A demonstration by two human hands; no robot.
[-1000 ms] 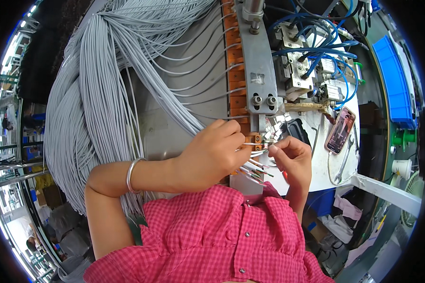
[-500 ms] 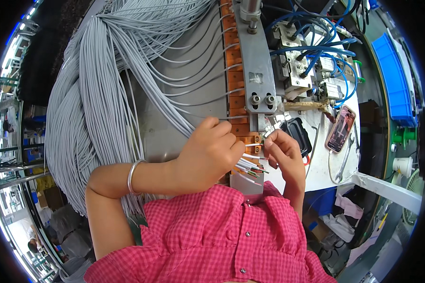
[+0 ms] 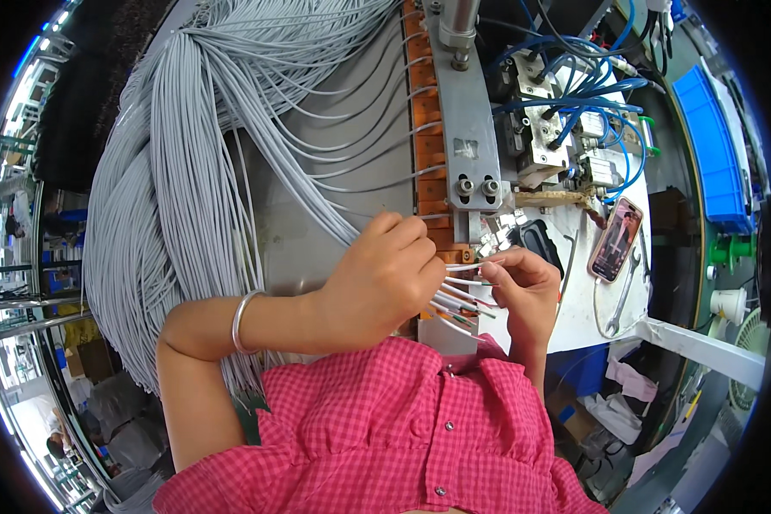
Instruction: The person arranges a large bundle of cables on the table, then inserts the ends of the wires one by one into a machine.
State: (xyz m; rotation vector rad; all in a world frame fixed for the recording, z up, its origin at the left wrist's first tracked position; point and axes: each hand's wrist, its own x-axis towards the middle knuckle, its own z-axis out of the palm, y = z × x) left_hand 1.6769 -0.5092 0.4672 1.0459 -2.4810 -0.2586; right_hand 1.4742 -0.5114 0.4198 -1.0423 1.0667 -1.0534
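My left hand [image 3: 388, 272] is closed round a bunch of grey cables [image 3: 321, 212] that runs in from the upper left. From its fist, several stripped white cable ends [image 3: 456, 310] with thin coloured cores fan out to the right. Thumb and forefinger of my right hand [image 3: 525, 287] pinch the tip of one of these cables beside the fist. Just beyond both hands runs a row of orange blocks [image 3: 430, 158], with single grey cables laid into several of them.
A large hank of grey cables [image 3: 184, 163] covers the left of the bench. A steel plate [image 3: 471, 120] stands along the orange row. Pneumatic valves [image 3: 544, 141] with blue tubes lie right of it. A phone [image 3: 617, 240], a wrench [image 3: 624, 291] and a black case [image 3: 540, 242] lie nearby.
My right hand has drawn back slightly from the orange block, to the right, with a cable tip in its fingers. The left fist stays nearly in place; the cable ends have spread a little.
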